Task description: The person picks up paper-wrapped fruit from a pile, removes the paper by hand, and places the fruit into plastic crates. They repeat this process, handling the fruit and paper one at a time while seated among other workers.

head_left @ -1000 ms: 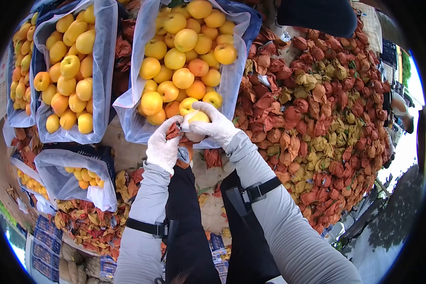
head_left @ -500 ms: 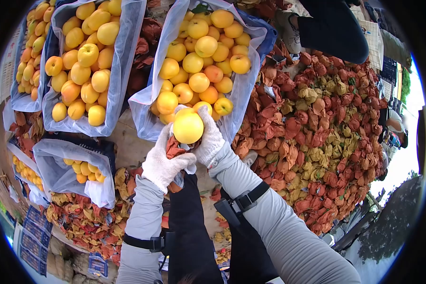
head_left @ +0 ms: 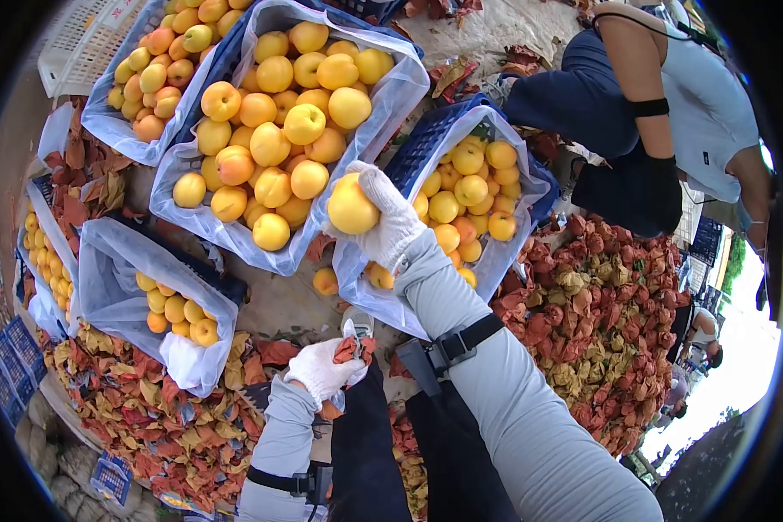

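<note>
A yellow peach [head_left: 352, 205] sits in the fingers of my right hand [head_left: 388, 219], which wears a white knit glove. That hand is raised between two lined crates of peaches, over the near left part of the lined blue crate [head_left: 535, 184]. To its left is the fuller lined crate [head_left: 406, 85]. Lower down, near my knee, my left hand [head_left: 317, 369] is closed on a crumpled reddish paper bag [head_left: 355, 350]; it is gloved too. A loose peach [head_left: 325, 281] lies between the crates.
Wrapped fruit in red and tan paper [head_left: 592, 322] covers the ground at right. Discarded paper [head_left: 165, 418] is heaped at lower left beside a partly filled lined crate [head_left: 104, 270]. Another person [head_left: 705, 104] crouches at upper right, close to the blue crate.
My hands have parted: the right carried the peach up toward the crates, the left dropped lower with the paper. The view has swung left, and more of the other person shows.
</note>
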Available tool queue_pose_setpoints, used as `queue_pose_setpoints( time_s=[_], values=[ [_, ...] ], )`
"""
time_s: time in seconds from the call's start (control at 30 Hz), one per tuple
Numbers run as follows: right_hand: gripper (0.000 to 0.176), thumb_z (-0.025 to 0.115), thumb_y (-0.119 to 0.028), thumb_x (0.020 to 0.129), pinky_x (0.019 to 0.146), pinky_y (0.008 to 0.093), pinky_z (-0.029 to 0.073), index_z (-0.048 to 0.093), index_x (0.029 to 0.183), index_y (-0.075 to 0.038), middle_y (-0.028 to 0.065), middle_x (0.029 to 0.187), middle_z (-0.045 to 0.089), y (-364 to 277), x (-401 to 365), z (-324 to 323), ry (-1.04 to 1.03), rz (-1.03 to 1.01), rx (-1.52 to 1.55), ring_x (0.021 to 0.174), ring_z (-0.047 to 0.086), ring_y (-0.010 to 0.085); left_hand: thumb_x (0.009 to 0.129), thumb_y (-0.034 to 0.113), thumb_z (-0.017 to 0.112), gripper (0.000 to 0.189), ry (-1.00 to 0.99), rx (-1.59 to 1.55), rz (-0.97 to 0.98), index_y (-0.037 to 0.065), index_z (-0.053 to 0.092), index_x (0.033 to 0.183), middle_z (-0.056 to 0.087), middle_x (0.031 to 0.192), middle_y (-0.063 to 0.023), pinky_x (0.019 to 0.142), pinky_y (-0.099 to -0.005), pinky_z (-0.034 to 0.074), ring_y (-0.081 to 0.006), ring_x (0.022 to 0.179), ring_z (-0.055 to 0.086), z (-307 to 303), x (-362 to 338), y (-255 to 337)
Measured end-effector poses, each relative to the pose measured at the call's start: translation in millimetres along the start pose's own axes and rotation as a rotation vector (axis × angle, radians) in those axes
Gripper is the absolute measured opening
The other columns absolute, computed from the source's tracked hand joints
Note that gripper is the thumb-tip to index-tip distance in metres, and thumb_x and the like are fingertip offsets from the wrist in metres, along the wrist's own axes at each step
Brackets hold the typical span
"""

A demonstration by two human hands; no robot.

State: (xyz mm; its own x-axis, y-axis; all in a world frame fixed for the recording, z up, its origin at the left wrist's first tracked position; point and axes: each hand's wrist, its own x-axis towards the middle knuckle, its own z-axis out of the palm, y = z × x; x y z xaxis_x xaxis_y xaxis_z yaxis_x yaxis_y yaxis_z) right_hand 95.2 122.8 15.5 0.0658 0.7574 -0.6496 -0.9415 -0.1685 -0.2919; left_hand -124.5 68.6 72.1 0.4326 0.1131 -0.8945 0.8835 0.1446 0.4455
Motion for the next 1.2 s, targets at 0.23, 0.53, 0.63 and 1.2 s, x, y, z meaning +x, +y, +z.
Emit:
queue_pose_setpoints(
  time_s=[0.23,0.53,0.63,1.2],
  values=[
    [0.043,0.067,-0.035,0.091,0.080,0.0510,0.053,0.050,0.125,-0.015,0.0087,0.120,0.054,-19.3,120.3,89.6,0.252,-0.200,-0.402,0.106,0.056,0.0286,0.077,0.033,0.074,0.045,0.157,-0.416,-0.032,0.007,0.063,0.112,0.070,0.095,-0.0127,0.082,-0.0359,0.052,-0.0274,0.088,0.067,-5.4,-27.1,-40.1],
    [0.055,0.062,-0.035,0.094,0.080,0.0370,0.052,0.044,0.138,-0.008,0.0085,0.125,0.055,-38.2,97.8,73.6,0.266,-0.207,-0.841,0.104,0.057,0.0231,0.084,0.019,0.069,0.032,0.292,-1.136,0.006,0.001,0.062,0.110,0.066,0.094,-0.0030,0.077,-0.0272,0.049,-0.0107,0.082,0.061,5.7,-28.4,-40.8],
    [0.066,0.063,-0.035,0.093,0.085,0.0318,0.049,0.037,0.144,-0.001,0.0110,0.135,0.053,-6.0,-3.1,43.1,0.154,0.067,-0.850,0.111,0.056,0.0181,0.087,0.016,0.066,0.010,0.596,-1.565,-0.095,0.007,0.063,0.093,0.062,0.083,0.0010,0.064,-0.0266,0.046,-0.0102,0.071,0.059,10.6,-16.6,-38.3],
    [0.034,0.071,-0.019,0.074,0.096,0.0402,0.048,0.063,0.106,-0.014,0.0190,0.134,0.049,-10.5,-309.7,-114.7,0.502,-0.264,-1.411,0.116,0.055,0.0394,0.090,0.020,0.065,0.076,-0.090,-0.533,0.275,0.006,0.019,0.148,0.043,0.140,-0.0195,0.101,-0.0373,0.043,-0.0267,0.126,0.048,193.8,-8.0,65.6]
  ],
)
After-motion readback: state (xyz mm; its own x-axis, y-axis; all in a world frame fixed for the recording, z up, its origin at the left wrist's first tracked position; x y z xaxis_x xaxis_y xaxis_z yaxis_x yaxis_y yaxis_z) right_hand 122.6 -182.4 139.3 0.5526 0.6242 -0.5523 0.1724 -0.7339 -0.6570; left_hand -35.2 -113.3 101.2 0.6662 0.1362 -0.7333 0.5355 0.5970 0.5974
